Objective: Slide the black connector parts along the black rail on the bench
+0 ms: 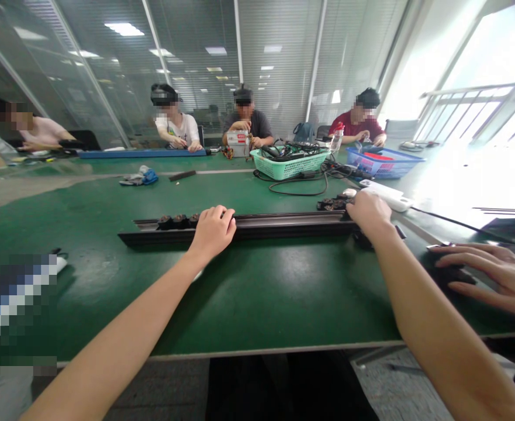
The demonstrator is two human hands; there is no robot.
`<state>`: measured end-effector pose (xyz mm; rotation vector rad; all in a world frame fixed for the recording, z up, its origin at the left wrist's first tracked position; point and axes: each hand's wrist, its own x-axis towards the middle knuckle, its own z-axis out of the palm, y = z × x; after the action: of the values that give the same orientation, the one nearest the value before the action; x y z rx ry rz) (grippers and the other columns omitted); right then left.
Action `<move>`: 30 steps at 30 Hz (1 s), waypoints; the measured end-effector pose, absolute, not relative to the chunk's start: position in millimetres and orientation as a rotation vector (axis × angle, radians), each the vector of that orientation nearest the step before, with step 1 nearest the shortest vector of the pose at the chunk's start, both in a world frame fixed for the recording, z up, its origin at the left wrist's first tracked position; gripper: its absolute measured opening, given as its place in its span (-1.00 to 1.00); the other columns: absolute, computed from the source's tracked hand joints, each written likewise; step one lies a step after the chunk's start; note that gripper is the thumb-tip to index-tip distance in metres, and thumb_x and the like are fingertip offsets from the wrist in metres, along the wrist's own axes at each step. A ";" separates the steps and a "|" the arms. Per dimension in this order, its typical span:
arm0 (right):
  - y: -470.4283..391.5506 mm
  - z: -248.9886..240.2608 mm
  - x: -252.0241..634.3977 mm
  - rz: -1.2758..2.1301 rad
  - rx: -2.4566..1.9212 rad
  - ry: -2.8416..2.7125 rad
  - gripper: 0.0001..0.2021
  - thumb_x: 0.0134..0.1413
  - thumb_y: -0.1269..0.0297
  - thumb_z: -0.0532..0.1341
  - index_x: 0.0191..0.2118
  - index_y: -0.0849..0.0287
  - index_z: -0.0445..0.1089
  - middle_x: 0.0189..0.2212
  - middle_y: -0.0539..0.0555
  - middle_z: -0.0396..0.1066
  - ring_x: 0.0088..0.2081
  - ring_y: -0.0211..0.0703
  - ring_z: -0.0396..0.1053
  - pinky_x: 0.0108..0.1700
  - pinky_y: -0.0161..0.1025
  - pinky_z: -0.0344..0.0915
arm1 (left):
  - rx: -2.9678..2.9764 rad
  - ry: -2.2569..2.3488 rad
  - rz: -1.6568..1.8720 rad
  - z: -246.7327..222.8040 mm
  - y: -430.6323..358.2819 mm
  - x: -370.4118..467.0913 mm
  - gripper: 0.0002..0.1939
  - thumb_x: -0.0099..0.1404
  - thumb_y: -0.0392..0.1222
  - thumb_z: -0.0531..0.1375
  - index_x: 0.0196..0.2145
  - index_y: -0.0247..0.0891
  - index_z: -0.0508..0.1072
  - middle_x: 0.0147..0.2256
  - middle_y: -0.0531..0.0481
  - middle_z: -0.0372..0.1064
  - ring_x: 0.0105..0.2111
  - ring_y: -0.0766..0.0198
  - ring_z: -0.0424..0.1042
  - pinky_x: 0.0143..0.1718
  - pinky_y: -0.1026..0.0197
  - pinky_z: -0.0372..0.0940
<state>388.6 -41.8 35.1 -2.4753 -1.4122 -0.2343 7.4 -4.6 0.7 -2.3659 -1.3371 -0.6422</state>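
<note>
Green bench (94, 280) spread wide across the view, and the big piece on it is the long black channel (292, 229), lying crosswise in front of the person, its long axis running left to right, nearly in line with the bench's front edge. And here's the relation that matters: both hands are at that channel, well apart along its length! The left hand (215, 231) comes down over it left of its middle, fingers bent over the far side; is that grip pinching something or just pressing? Can't tell from here. The right hand (369, 213) is at the opposite end, fingers curled in and away from the camera, tips hidden, so there's no telling whether that grip has closed on anything. Off to the right, another person's hand (494, 275) rests over something dark, well clear of the channel. Smaller now: a dark cluster of parts (329, 204) sits just beyond the channel's right end, with the right hand plainly the nearer. Smallest of all, round-topped black pieces (179, 221) line up inside the channel, just left of the left hand.
</note>
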 end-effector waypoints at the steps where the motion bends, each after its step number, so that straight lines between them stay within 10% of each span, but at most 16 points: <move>1: -42.7 36.5 384.1 -0.282 -2.439 -1.439 -0.67 0.29 0.32 0.12 0.01 0.36 0.52 -0.07 0.47 0.50 0.00 0.20 0.49 -0.06 -0.06 0.34 | -2.369 -1.337 -0.649 0.6 -4.3 7.2 -0.62 0.46 -0.18 -0.01 0.06 -0.29 0.51 -0.07 -0.26 0.42 -0.05 -0.05 0.40 0.06 -0.10 0.25; 12: -55.5 30.7 280.1 -0.529 -1.886 -2.120 -0.71 0.39 0.33 0.00 -0.11 0.27 0.46 -0.14 0.31 0.51 -0.05 0.08 0.45 -0.02 -0.14 0.24 | -2.358 -1.284 -0.610 -1.2 1.3 3.3 -0.55 0.52 -0.16 -0.10 0.11 -0.34 0.49 -0.03 -0.25 0.46 -0.04 -0.03 0.41 0.05 -0.07 0.25; 30: -7.9 21.2 154.6 0.312 -1.391 -2.160 -0.69 0.25 0.32 0.19 0.08 0.24 0.41 -0.23 0.10 0.56 -0.15 -0.09 0.48 -0.09 -0.27 0.27 | -2.123 -1.398 -0.587 8.3 5.3 -15.5 -0.57 0.54 -0.13 -0.13 -0.15 -0.27 0.52 -0.15 -0.28 0.44 -0.10 -0.06 0.39 -0.08 -0.04 0.20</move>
<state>154.6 -7.9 21.2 -1.3906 -2.1597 0.3118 -15.5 5.3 8.3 -2.1234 -1.3980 -0.5870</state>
